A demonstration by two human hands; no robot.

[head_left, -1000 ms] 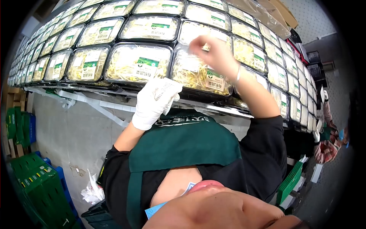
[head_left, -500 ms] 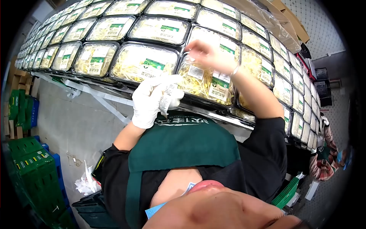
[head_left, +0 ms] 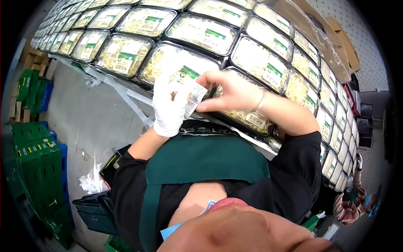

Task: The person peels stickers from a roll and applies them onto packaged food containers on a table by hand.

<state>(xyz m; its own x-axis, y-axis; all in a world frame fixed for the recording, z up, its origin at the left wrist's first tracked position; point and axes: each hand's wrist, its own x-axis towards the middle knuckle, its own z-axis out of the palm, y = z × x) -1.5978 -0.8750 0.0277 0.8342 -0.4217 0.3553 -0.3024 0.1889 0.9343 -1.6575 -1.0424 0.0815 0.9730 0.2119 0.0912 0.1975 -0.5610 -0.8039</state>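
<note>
1. Along the near edge of the bench [head_left: 126,92], about midway, both of the person's hands come together over the front row of packs.
2. White-gloved, the left hand [head_left: 170,103] has its fingers closed on a strip of printed labels [head_left: 195,97], which slants out toward the other hand.
3. Facing it, the bare right hand [head_left: 235,90] has thumb and forefinger spread apart at the strip's free side; from where I stand, I can't tell whether they touch it.
4. Behind the gloved hand sits a clear-lidded pack of pale sprouts [head_left: 203,63], bearing a green and white label. Another front-row pack [head_left: 256,119] lies under the bare hand, partly covered by it.
5. More such packs fill the bench in close rows, running back from the near edge and out toward both ends.
6. Beyond the bench's far right corner I see an open cardboard box [head_left: 342,48] with clear plastic about it.
7. Near the right end, well apart from these hands, a co-worker in a plaid sleeve [head_left: 346,209] is at the bench.
8. Stacked green crates [head_left: 35,164] stand on the floor, off the near left side.
</note>
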